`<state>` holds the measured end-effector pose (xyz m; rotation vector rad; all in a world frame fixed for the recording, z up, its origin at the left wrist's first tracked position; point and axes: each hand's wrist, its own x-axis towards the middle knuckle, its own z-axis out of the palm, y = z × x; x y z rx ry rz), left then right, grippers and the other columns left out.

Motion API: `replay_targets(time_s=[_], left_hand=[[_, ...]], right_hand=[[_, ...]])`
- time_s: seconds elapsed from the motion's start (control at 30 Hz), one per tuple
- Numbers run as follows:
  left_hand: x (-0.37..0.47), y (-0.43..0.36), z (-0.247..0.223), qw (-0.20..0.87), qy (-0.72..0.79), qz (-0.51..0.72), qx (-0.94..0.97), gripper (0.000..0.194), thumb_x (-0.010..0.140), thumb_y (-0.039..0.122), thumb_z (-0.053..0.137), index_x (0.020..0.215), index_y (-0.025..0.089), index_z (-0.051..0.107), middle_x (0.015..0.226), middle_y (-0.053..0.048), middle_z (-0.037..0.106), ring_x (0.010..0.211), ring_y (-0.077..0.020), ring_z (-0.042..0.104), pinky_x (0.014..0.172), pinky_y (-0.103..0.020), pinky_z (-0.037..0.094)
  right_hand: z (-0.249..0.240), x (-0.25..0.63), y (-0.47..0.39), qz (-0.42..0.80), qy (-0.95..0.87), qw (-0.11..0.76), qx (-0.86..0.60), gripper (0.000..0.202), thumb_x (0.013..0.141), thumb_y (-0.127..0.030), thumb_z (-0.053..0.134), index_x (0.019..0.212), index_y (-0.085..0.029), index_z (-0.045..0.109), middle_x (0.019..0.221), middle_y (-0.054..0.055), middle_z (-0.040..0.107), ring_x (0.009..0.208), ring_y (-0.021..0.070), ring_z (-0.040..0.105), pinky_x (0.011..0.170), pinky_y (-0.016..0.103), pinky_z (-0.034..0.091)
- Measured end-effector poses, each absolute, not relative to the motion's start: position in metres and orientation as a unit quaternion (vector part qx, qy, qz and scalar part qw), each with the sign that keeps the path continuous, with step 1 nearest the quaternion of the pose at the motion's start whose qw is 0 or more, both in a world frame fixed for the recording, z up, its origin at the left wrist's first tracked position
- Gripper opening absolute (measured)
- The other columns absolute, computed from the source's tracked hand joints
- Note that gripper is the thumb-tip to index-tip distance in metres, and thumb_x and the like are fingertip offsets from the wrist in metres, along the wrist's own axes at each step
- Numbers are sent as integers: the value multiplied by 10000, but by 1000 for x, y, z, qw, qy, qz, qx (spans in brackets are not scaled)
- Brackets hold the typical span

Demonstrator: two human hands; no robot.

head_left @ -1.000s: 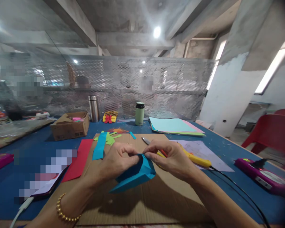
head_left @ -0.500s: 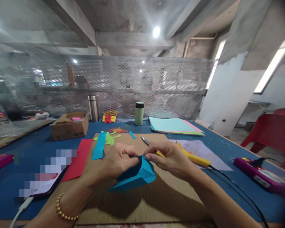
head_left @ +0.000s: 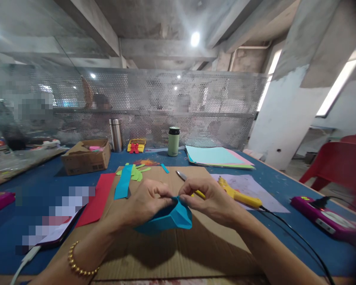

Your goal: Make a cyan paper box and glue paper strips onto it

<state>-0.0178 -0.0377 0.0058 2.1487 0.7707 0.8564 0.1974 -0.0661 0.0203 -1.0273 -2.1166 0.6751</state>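
Folded blue paper (head_left: 176, 218) held up over a corrugated cardboard sheet (head_left: 213, 253)
An open cardboard box (head_left: 86, 161) holds pink scraps (head_left: 95, 149); then a capped steel flask (head_left: 116, 136) and a yellow basket (head_left: 140, 142) fronted by a red bow (head_left: 134, 148); the left hand (head_left: 148, 200) pinches the paper's top edge, its near left corner higher than half a second ago; behind, a lidded green tumbler (head_left: 173, 143); the right hand (head_left: 206, 198) pinches the same edge, just beside the left

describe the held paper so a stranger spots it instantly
On the blue table lies a brown cardboard sheet. Above it, the left hand and right hand pinch a folded blue paper. Unlike the blue strip lying beyond, this one is bent into angles and held up.
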Motion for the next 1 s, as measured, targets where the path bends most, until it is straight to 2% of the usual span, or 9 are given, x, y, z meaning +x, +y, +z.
replay_targets(time_s=[0.23,0.3,0.47,0.63,0.83,1.0], left_hand=[[-18,-38,8,350,312,319,823,235,799,256,570,608,138,639,606,3,541,613,-115,464,563,-234,332],[-17,-38,8,349,316,318,823,224,796,252,566,628,136,655,615,0,559,615,-117,472,566,-235,338],[-16,-42,9,333,318,322,827,245,787,239,568,564,144,608,563,26,499,582,-101,424,536,-226,298],[-15,-44,9,329,322,323,827,214,787,249,563,653,139,689,622,4,579,624,-117,483,554,-224,336],[-17,-41,7,313,327,325,830,242,814,281,579,641,144,680,619,5,579,629,-116,495,544,-213,339],[-16,-44,9,297,328,322,837,252,807,259,575,594,145,645,584,13,543,597,-110,460,527,-223,310]], right_hand=[[21,193,-71,125,-838,341,-408,74,832,-151,615,787,-194,654,765,-12,682,716,126,602,681,252,444],[23,193,-71,123,-844,335,-400,68,831,-148,624,786,-190,652,751,-13,676,702,122,599,679,251,442],[24,193,-71,127,-847,324,-403,83,841,-141,623,772,-183,644,729,-15,660,672,110,586,641,236,422],[20,193,-73,56,-867,311,-386,135,795,-58,586,730,-175,609,701,-13,638,669,117,554,647,253,391],[20,197,-69,70,-868,312,-380,119,892,-164,602,778,-185,629,730,-16,658,683,114,577,700,268,416],[25,201,-66,93,-882,288,-362,105,883,-180,626,782,-187,656,724,-13,671,677,115,580,673,257,415]])
